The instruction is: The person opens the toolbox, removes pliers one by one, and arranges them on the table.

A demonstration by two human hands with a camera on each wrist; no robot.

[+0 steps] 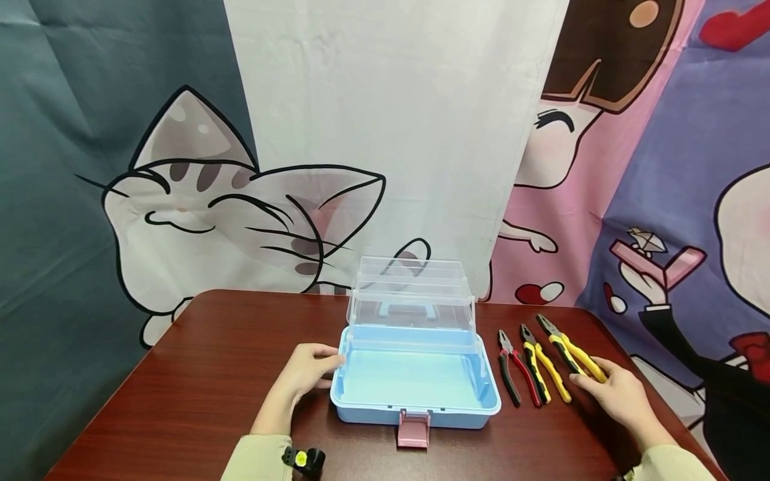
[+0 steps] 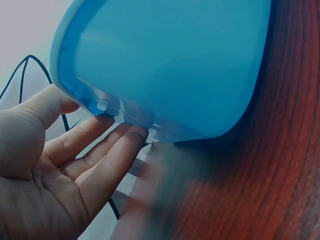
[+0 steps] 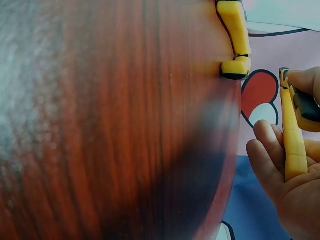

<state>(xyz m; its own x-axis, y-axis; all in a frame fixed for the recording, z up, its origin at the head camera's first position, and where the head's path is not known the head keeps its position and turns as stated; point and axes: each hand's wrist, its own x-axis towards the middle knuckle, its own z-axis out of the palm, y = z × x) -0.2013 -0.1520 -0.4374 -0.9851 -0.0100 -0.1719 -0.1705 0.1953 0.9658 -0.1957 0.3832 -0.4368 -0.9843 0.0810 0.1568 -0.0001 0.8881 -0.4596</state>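
A light-blue plastic toolbox (image 1: 415,377) stands on the table, its clear lid (image 1: 412,287) raised behind it and its pink latch (image 1: 414,429) hanging at the front. My left hand (image 1: 303,371) touches the box's left side from outside; in the left wrist view the thumb is at the rim and fairly straight fingers (image 2: 95,170) meet the side wall. With my right hand (image 1: 619,394) I hold the rightmost yellow-and-black pliers (image 1: 565,344) by the handles. Thumb and fingers are around a yellow handle (image 3: 295,150) in the right wrist view.
Between box and right hand lie red-and-black pliers (image 1: 517,371) and another yellow-and-black pair (image 1: 541,367). The brown table (image 1: 240,374) has its right edge close to my right hand. A printed cloth (image 1: 397,120) hangs behind.
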